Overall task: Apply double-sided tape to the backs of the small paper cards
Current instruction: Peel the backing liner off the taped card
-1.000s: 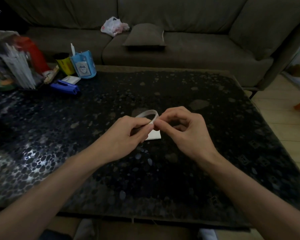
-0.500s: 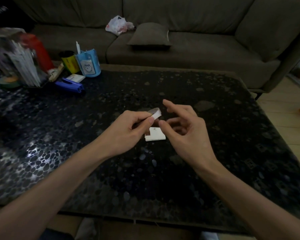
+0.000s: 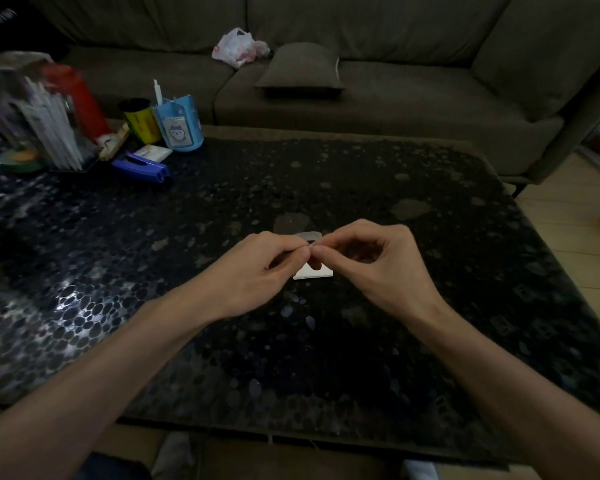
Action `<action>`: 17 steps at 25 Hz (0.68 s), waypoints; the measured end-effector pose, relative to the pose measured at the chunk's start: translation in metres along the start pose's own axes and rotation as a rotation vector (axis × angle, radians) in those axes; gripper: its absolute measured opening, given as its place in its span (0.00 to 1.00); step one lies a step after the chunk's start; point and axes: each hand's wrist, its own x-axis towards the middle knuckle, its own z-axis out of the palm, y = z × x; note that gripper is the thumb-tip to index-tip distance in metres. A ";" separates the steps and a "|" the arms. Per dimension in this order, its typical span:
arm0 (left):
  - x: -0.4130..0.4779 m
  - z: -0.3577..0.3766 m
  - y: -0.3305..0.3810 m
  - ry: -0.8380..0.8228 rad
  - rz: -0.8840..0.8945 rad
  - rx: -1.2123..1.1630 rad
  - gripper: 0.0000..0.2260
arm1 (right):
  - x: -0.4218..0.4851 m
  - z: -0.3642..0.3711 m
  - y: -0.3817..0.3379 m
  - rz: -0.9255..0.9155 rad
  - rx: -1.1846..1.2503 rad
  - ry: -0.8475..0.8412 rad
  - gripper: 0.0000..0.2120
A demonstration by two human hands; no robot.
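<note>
Both hands meet over the middle of the tabletop (image 3: 361,341), fingertips touching each other. Left hand (image 3: 257,268) pinches a pale strip of tape (image 3: 311,235) between thumb and forefinger; other fingers curled under. Right hand (image 3: 371,268) pinches the same tape from the other side, thumb and forefinger closed on it, remaining fingers loosely bent. The tape arcs up just behind the fingertips; too small and dim to tell if it is a roll or a loose piece.

One small white paper card (image 3: 314,274) lies flat on the tabletop right below the hands, partly hidden by the fingers. Cannot tell whether the tape touches it.

Far left corner of the tabletop, well apart from the hands: blue stapler (image 3: 142,167), small white box (image 3: 155,153) just behind it, blue pen cup (image 3: 179,124), yellow can (image 3: 140,121) beside the cup, red bottle (image 3: 80,98), clear holder of white sticks (image 3: 49,129), green tape roll (image 3: 20,161). All blurred.

Behind the tabletop: a brown sofa (image 3: 413,109) with a cushion (image 3: 300,67) and a crumpled plastic bag (image 3: 239,46) on the seat. Wooden floor (image 3: 575,244) on the right.
</note>
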 end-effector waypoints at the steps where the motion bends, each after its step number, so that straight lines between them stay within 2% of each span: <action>1: 0.001 0.000 0.001 -0.002 -0.001 0.009 0.14 | 0.001 -0.001 -0.001 -0.002 0.010 -0.009 0.04; 5: 0.004 -0.001 0.003 0.019 0.049 -0.041 0.15 | 0.002 -0.004 -0.002 -0.042 0.006 -0.021 0.03; 9: 0.007 0.001 -0.003 0.007 0.030 -0.379 0.17 | 0.003 -0.002 -0.003 -0.114 0.015 0.033 0.02; 12: 0.010 0.007 -0.007 0.003 -0.056 -0.736 0.15 | 0.006 -0.008 -0.005 0.043 0.503 0.060 0.04; 13: 0.009 0.009 -0.008 0.013 -0.082 -0.804 0.15 | 0.007 -0.012 -0.005 0.071 0.572 0.038 0.06; 17: 0.005 0.009 -0.010 -0.008 -0.093 -0.802 0.15 | 0.007 -0.009 0.001 0.040 0.328 -0.084 0.18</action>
